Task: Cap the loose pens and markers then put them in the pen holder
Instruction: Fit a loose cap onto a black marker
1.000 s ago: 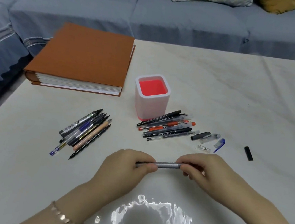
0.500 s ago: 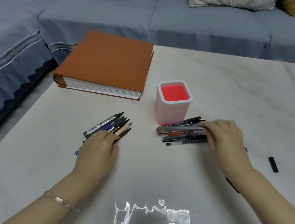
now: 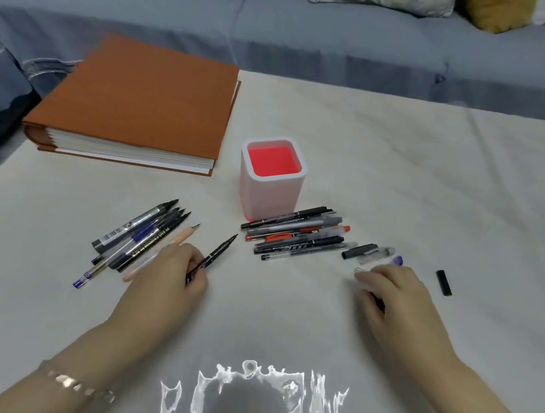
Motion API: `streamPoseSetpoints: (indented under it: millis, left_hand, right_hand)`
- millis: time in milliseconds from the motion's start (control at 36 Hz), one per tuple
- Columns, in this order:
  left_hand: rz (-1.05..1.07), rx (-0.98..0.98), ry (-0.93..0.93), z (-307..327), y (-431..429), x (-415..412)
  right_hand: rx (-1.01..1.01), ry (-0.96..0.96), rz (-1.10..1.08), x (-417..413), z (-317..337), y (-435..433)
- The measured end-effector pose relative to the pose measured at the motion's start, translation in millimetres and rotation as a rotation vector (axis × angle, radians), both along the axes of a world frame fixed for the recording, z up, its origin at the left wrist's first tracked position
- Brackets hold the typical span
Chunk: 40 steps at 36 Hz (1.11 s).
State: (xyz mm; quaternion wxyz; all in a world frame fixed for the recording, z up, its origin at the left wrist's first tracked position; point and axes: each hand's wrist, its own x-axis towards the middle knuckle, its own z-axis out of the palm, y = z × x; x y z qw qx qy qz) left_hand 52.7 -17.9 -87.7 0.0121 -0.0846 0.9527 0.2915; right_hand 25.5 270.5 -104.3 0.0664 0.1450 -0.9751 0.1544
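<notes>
1. Now, you work at a pale table (image 3: 408, 154) with a grey-blue sofa (image 3: 319, 40) along its far edge; an orange album (image 3: 146, 101) lies far left.
2. The pen holder (image 3: 268, 188), white outside and red inside, stands upright mid-table, a pile of pens (image 3: 298, 235) just beside its near side.
3. Your left hand (image 3: 169, 283) pinches a thin black pen (image 3: 215, 256), tip pointing far-right, just right of the uncapped pens (image 3: 143, 238).
4. Your right hand (image 3: 397, 300) rests by the loose caps (image 3: 361, 251); whether it holds one, you cannot tell.
</notes>
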Motion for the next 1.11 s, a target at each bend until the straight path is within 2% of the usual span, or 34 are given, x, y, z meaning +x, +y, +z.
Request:
streamPoseSetpoints:
  millis: [139,194,306,389,528,639,778,889,1000,1111]
  left_hand:
    - [0.06,0.521,-0.161,5.2,26.8,0.8]
    - [0.065,0.618,-0.171,7.1,34.9,1.7]
    - [0.046,0.648,-0.155,11.1,46.2,1.4]
    - [0.046,0.675,-0.153,15.1,51.5,0.2]
    - [0.03,0.685,-0.138,19.7,55.4,0.5]
    - [0.028,0.708,-0.146,21.5,60.9,2.2]
    - [0.031,0.735,-0.167,20.8,65.0,5.6]
    - [0.043,0.742,-0.176,19.8,64.6,8.3]
    - [0.051,0.751,-0.183,19.4,62.5,10.9]
    - [0.053,0.751,-0.179,19.8,59.2,13.3]
  right_hand:
    - [-0.042,-0.121,-0.24,6.6,6.3,38.6]
    - [-0.048,-0.125,-0.328,-0.2,7.3,53.2]
    - [0.027,-0.168,-0.47,-16.9,7.2,70.2]
    - [0.045,-0.223,-0.496,-25.6,2.4,71.7]
    - [-0.054,-0.229,-0.491,-29.9,-3.6,67.3]
    - [-0.182,-0.3,-0.36,-23.1,-0.5,55.9]
    - [-0.244,-0.406,-0.215,-2.0,17.4,41.0]
    - [-0.15,-0.48,-0.165,10.5,23.0,31.6]
    - [0.124,-0.431,-0.139,16.8,16.8,22.0]
    - [0.098,-0.398,-0.156,16.8,13.0,18.2]
